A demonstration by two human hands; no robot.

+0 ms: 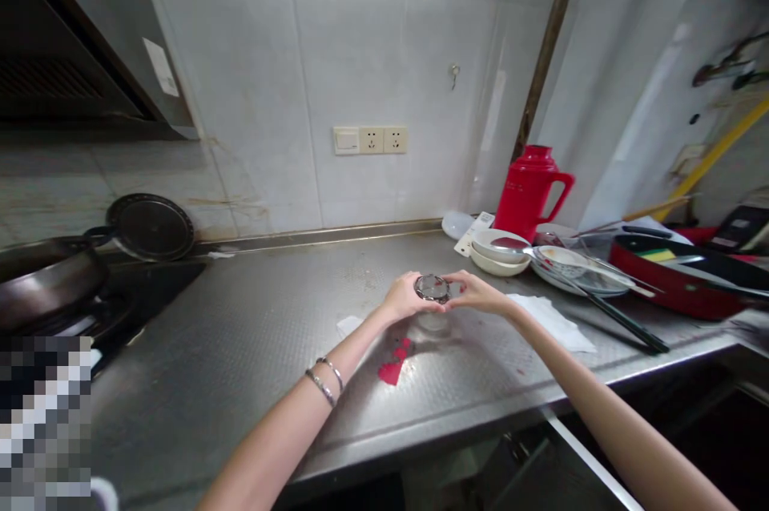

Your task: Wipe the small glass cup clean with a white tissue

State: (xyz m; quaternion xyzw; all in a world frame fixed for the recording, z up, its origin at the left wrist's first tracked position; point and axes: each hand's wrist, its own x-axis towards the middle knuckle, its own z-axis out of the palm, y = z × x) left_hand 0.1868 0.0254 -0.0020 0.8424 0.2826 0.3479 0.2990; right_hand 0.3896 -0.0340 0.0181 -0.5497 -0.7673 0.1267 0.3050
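Note:
Above the steel counter (270, 319), both my hands meet around a small round object with a dark metallic rim and a grey middle (432, 287); its exact kind is unclear. My left hand (407, 299) grips the rim from the left, thumb along the near side. From the right, my right hand (474, 292) pinches the opposite edge. Directly below is a pale, see-through round shape (433, 325), perhaps glass; whether it joins the rimmed object I cannot tell. Torn red scraps (393, 365) lie on the counter nearer to me.
At right stand a red thermos jug (525, 189), stacked white bowls (498, 261), a ladle (510, 243) and a red pan (678, 287). White paper (553, 323) lies beside my right forearm. Left are a steel pot (51, 279) on the stove and a dark round lid (151, 227).

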